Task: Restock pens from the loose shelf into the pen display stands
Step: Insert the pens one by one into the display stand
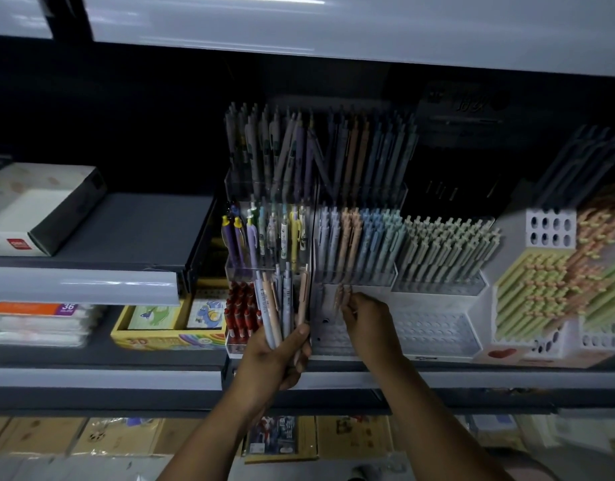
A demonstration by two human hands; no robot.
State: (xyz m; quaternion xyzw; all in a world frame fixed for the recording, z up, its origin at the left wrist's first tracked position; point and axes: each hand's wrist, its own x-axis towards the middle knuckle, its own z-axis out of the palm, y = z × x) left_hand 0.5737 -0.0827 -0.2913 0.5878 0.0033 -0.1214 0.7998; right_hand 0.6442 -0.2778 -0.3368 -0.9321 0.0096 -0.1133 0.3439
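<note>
Filling most of the view, a long dark shelf (153,355) is seen, and the pen display stands (434,328) are set on it side by side. The middle stand (334,338) is packed with pale pens in its upper rows. Its lowest step, a white plate full of little holes, is nearly bare. A lilac pen (320,296) is stood at the back of that step.

A bundle of pens (278,307) is gripped in the left hand (278,355), just in front of the red pens (238,314). The bundle is held upright and is fanned out at the top. The right hand (366,321) is held over the holed step with its fingers curled. A peach pen (339,298) seems to be pinched at their tips. The picture is blurred there, so it cannot be told if the pen is in a hole yet.

Several things could go wrong. The holes are small and the light is dim, so a hole could be missed and the pen could tip over. The lilac pen is close by and could be knocked by the fingers. The bundle is big for one hand, so a pen could slip out and be dropped. A colour could also be put in the wrong row.
</note>
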